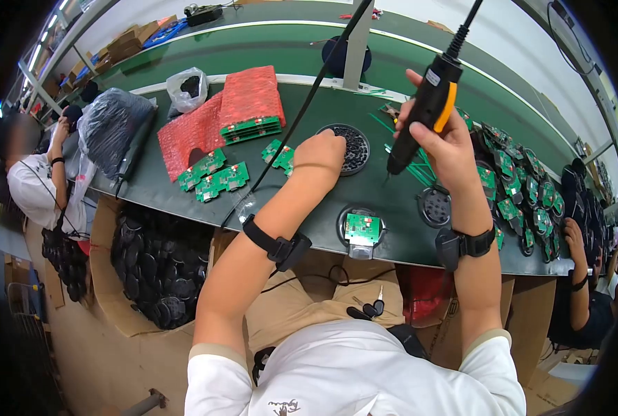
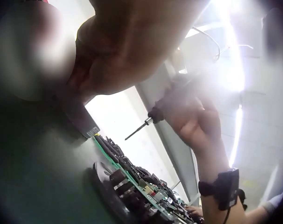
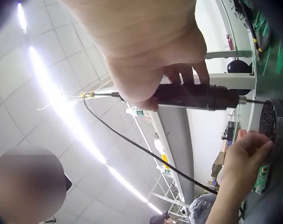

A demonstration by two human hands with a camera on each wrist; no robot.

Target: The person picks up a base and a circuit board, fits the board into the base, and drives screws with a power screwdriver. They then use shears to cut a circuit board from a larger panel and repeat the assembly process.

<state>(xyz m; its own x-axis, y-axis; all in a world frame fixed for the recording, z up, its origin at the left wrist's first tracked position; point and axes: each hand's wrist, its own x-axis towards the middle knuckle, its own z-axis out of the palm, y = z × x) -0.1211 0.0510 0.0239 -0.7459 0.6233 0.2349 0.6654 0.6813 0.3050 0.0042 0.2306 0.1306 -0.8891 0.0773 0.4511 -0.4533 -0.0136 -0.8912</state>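
Note:
My left hand (image 1: 321, 154) is at a round dish (image 1: 365, 161) of small black screws (image 1: 355, 145), thumb and fingertips bent together among them. Whether a screw is pinched there I cannot tell. My right hand (image 1: 456, 152) grips a black and orange electric screwdriver (image 1: 430, 100) above the table, its bit (image 3: 253, 101) pointing down near the dish. In front of me lies a round black housing (image 1: 341, 220) with a green circuit board (image 1: 362, 227) on it. A second round black part (image 1: 435, 206), dotted with holes, sits under my right forearm.
Loose green boards (image 1: 222, 180) and red bubble-wrap packs (image 1: 252, 93) lie to the left. Boards on black housings (image 1: 520, 184) are heaped at the right. A carton (image 1: 108, 277) of black round parts stands below the table. A dark cable (image 1: 309, 97) crosses the table. Other people work at both sides.

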